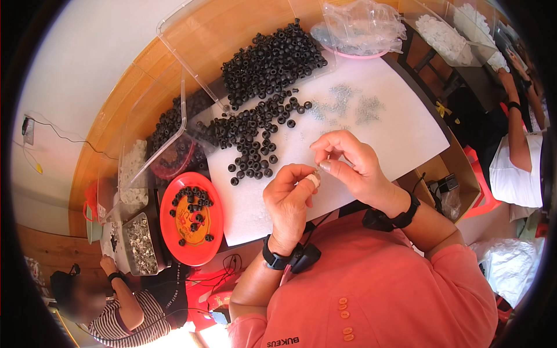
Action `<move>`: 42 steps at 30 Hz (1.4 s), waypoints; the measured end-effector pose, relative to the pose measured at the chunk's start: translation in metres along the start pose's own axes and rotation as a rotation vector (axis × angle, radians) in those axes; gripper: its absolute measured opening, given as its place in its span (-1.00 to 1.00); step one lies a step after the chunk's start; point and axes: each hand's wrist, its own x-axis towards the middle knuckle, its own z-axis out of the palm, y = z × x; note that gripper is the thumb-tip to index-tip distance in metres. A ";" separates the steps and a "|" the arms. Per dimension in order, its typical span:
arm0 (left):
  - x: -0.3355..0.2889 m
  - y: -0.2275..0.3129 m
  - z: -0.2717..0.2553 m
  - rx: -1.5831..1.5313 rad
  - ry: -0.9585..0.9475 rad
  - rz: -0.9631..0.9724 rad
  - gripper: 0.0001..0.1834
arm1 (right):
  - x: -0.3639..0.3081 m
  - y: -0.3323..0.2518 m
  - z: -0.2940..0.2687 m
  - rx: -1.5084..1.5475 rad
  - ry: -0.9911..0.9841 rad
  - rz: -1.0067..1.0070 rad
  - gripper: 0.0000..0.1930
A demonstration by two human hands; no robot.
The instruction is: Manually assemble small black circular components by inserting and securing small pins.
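Above the near part of a white sheet [371, 139] my two hands meet. My left hand [290, 200] is closed, thumb and fingers pinched together, with a pale band [314, 180] round the thumb. Close beside it, my right hand [351, 168] pinches too, thumb against forefinger. A tiny piece seems to sit between the fingertips, too small to name. Beyond the hands lie many loose black round parts with holes [255, 136], heaped back toward a clear bin. To their right, tiny clear or silvery pieces [342, 104] are scattered on the sheet.
A red oval plate [168, 232] with several black parts stands at the left. Behind are a clear bin of black parts [272, 58] and a bowl with clear plastic bags [365, 29]. A metal tray of small bits [142, 246] is at left. Co-workers sit on both sides.
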 end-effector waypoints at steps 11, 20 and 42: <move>0.008 0.002 0.000 0.205 0.034 0.069 -0.87 | 0.008 0.009 0.006 -0.133 0.061 0.050 -0.82; 0.007 0.026 -0.024 -0.350 -0.142 -0.101 -0.85 | 0.012 -0.010 0.013 0.355 -0.050 0.231 -0.87; -0.033 0.011 -0.070 1.056 0.044 0.522 -0.73 | -0.009 -0.010 0.023 -0.022 -0.083 0.120 -0.92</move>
